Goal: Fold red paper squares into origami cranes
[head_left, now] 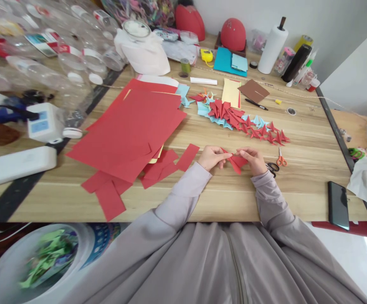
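Between both hands is a piece of folded red paper [237,163], held a little above the wooden table. My left hand [212,158] pinches its left edge between thumb and fingers. On the other side, my right hand [252,158] grips its upper right part, with the fingertips close together. Beyond the hands lies a row of folded red paper pieces [224,110], mixed with light blue folded pieces [204,109]. Cut red paper strips [187,157] lie left of my left hand. Black-handled scissors [272,168] rest beside my right wrist, and small orange-handled scissors [281,158] lie just past them.
Large red paper sheets [132,126] are stacked at left, near many clear plastic bottles [72,59]. Behind stand a paper towel roll [272,48] and a yellow tape measure [206,55]. A black phone [338,204] lies at the front right. A bin [85,245] stands below the left edge.
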Action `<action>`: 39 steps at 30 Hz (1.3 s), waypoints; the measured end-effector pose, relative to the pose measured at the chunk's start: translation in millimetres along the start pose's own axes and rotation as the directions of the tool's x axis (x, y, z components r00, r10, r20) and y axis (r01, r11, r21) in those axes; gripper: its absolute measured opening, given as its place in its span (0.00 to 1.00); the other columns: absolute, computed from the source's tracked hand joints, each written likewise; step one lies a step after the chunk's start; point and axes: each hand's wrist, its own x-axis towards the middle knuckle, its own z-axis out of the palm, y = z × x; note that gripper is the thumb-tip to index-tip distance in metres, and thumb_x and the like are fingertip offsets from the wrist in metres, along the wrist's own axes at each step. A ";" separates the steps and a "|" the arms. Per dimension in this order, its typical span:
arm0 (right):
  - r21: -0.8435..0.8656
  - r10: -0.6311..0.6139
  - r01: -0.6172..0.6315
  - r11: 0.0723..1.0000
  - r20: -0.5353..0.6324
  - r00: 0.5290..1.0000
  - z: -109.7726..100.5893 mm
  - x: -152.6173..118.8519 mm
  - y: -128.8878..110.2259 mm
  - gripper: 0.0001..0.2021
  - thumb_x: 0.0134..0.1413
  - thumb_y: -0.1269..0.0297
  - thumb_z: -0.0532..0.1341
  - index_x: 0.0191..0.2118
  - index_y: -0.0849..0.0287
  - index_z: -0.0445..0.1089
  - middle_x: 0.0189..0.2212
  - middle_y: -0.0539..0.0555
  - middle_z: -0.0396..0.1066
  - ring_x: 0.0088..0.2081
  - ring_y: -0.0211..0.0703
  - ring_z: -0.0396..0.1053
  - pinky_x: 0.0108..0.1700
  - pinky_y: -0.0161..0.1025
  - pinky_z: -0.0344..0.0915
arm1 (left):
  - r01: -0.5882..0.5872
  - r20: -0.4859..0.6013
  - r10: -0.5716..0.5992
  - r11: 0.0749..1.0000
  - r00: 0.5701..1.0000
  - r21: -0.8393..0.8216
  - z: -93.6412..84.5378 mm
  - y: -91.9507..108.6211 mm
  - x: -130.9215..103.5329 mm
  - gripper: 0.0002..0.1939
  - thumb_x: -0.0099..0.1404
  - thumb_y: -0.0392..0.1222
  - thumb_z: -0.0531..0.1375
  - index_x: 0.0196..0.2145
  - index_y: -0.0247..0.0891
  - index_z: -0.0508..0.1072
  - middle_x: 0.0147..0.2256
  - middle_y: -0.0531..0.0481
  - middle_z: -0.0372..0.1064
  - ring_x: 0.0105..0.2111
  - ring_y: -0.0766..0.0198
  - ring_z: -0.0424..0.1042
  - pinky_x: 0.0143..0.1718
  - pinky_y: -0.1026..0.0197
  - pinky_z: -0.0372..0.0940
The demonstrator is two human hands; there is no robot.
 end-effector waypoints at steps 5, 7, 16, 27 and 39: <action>-0.332 0.044 0.044 0.942 0.252 0.967 4.8 -3.5 -2.9 0.19 0.40 0.49 0.67 0.27 0.65 0.73 0.17 0.47 0.65 0.21 0.31 0.57 0.25 0.32 0.55 | -0.040 0.119 0.034 0.998 0.992 0.050 0.6 -1.5 -1.9 0.19 0.43 0.50 0.70 0.17 0.31 0.70 0.13 0.53 0.65 0.10 0.71 0.62 0.12 0.68 0.55; -0.375 0.023 0.079 0.924 0.260 0.965 6.7 -3.6 -2.0 0.20 0.40 0.49 0.66 0.25 0.66 0.72 0.17 0.47 0.63 0.21 0.31 0.55 0.25 0.32 0.53 | -0.059 0.129 0.055 0.998 0.990 0.030 2.5 -3.0 -1.9 0.19 0.44 0.50 0.69 0.18 0.31 0.70 0.14 0.53 0.66 0.10 0.71 0.62 0.12 0.68 0.55; -0.251 0.036 0.014 0.968 0.191 0.981 7.3 -1.2 -0.2 0.20 0.35 0.51 0.69 0.28 0.65 0.72 0.23 0.51 0.70 0.24 0.33 0.61 0.28 0.33 0.57 | -0.130 0.169 0.124 0.991 0.978 0.026 4.8 -7.8 -1.6 0.17 0.48 0.49 0.68 0.20 0.31 0.71 0.13 0.51 0.67 0.13 0.70 0.65 0.16 0.68 0.58; -0.280 0.091 -0.027 0.960 0.217 0.972 2.1 -0.4 3.5 0.19 0.33 0.52 0.70 0.22 0.65 0.68 0.17 0.47 0.65 0.19 0.30 0.57 0.23 0.31 0.53 | -0.164 0.199 0.142 0.981 0.970 0.100 10.5 -2.1 -9.6 0.16 0.51 0.48 0.66 0.21 0.31 0.69 0.12 0.52 0.65 0.12 0.70 0.65 0.16 0.69 0.56; -0.101 0.155 -0.129 0.986 0.317 0.936 0.4 -0.3 -3.6 0.16 0.38 0.54 0.69 0.28 0.64 0.74 0.23 0.52 0.74 0.26 0.36 0.69 0.32 0.34 0.64 | -0.027 0.282 0.053 0.995 0.958 -0.098 6.8 -1.1 -5.0 0.20 0.51 0.53 0.65 0.21 0.31 0.69 0.17 0.49 0.69 0.14 0.68 0.67 0.16 0.67 0.61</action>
